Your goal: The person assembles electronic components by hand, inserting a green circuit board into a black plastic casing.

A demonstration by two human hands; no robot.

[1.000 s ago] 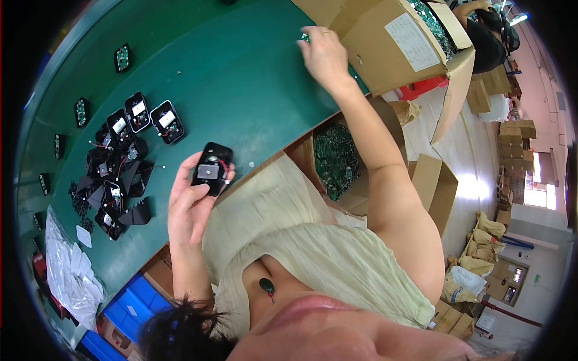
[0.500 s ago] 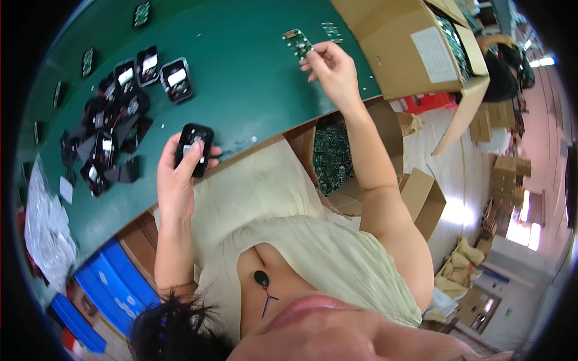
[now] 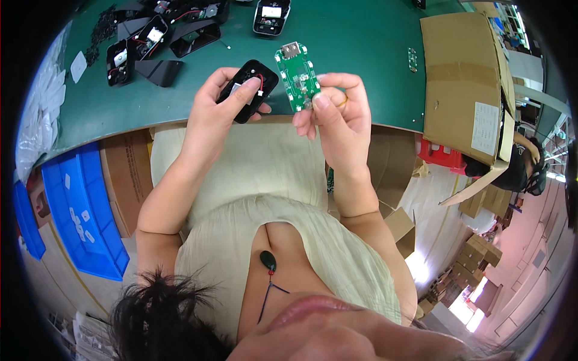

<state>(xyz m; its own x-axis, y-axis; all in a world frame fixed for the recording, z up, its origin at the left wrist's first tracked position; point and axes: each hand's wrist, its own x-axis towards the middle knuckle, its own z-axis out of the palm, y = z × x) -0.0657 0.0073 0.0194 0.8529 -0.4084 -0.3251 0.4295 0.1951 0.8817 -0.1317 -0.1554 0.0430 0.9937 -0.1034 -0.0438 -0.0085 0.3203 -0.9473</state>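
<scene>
My left hand point(image 3: 226, 99) is closed round a black plastic housing point(image 3: 265, 73), its thumb lying across the inside. Red wires with a small white connector show in the housing beside that thumb. Between the thumb and fingers of my right hand point(image 3: 340, 108) is a green circuit board point(image 3: 298, 78), held tilted up with a metal socket at its upper end. White parts line the board's edges. Housing and board are close together but apart, above the front edge of the green table point(image 3: 361, 54).
More black housings point(image 3: 271, 18) lie at the far left and middle of the table. A loose board point(image 3: 412, 60) lies near a large cardboard box point(image 3: 454, 72) on the right. Clear plastic bags point(image 3: 42, 96) hang at the left edge; blue bins point(image 3: 81, 210) stand below.
My right hand has brought the circuit board from the right side in beside the housing. My left hand still holds the housing. The view has turned, shifting the table's contents.
</scene>
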